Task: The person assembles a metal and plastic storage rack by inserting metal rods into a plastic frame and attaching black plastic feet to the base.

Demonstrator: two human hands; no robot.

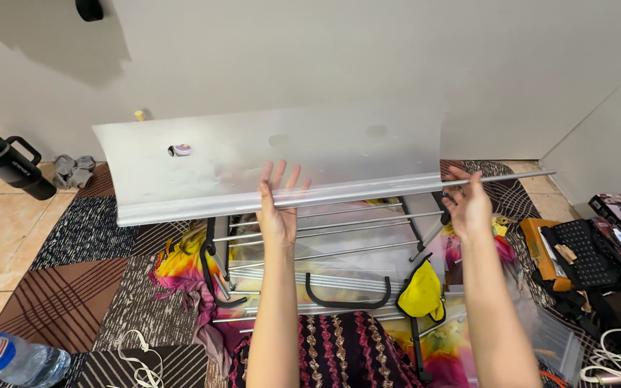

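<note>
Sheet (253,162) of frosted plastic is up in front of you, stretched flat across a thin metal rod (497,176) that runs along its lower edge and pokes out past your right hand (468,205). That hand grips the rod at the sheet's right end. Your left hand (278,205) presses against the lower edge with fingers spread, holding nothing closed. Below both hands the rack (310,251) lies on the rug (80,280), its bars bare, so the sheet looks not yet mounted. Bright cloth (181,269) lies under the rack.
</note>
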